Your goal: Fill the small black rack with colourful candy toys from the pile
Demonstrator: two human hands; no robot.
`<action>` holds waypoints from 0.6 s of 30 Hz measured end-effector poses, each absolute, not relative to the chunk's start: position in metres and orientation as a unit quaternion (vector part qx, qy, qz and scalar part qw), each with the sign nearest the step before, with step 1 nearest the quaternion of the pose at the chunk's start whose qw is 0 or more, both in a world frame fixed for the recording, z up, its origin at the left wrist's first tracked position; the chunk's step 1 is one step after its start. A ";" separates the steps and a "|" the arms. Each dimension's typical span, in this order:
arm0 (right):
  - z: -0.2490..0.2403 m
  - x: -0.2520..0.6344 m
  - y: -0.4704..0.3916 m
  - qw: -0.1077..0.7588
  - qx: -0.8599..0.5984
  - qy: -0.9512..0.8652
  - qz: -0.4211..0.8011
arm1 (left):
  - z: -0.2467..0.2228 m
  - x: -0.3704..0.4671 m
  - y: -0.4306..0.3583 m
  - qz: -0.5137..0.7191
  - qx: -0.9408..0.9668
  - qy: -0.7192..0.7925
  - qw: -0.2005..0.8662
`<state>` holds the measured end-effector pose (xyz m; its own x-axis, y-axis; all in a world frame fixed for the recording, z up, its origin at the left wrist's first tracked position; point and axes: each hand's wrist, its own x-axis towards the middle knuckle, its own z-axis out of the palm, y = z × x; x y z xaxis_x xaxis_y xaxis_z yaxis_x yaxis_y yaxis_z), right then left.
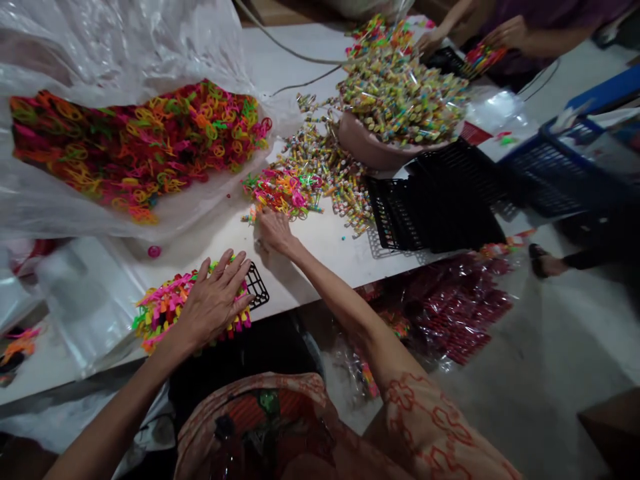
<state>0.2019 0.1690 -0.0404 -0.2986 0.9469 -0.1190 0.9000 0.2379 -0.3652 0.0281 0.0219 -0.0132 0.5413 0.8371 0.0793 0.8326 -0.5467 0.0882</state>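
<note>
Left hand (216, 301) flat, released, atop plastic pieces (167, 299) on black grid tray (259, 287), near left; right hand (274, 230) at loose pile (285, 190), mid-table, grip unclear; separating tangled ones calls for fingertip control.

A person in purple (560, 20) is at the far side of the desk (337, 250), near a blue basket (555, 175). A cable (285, 49) curves above the desktop; a sandalled foot (551, 265) rests on the grey floor (555, 347).
</note>
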 end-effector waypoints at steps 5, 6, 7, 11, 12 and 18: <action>-0.060 0.223 0.127 0.161 -0.636 -0.716 0.238 | -0.013 0.027 0.022 0.060 0.880 0.471 0.016; -0.063 0.228 0.119 0.182 -0.637 -0.703 0.257 | -0.013 0.027 0.021 0.063 0.881 0.468 0.014; -0.065 0.232 0.113 0.203 -0.630 -0.694 0.283 | -0.014 0.026 0.021 0.066 0.883 0.465 0.011; -0.064 0.242 0.115 0.284 -0.553 -0.687 0.378 | -0.018 0.024 0.022 0.082 0.885 0.458 0.002; -0.061 0.247 0.122 0.293 -0.557 -0.684 0.369 | -0.019 0.023 0.022 0.083 0.887 0.455 -0.003; -0.033 0.297 0.173 0.109 -0.734 -0.655 0.142 | -0.020 0.024 0.023 0.076 0.889 0.451 -0.018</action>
<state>0.2972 0.1735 -0.0328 0.1006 0.9928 -0.0653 0.9311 -0.1170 -0.3455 0.0243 0.0228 -0.0199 0.5807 0.7997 0.1523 0.8053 -0.5918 0.0368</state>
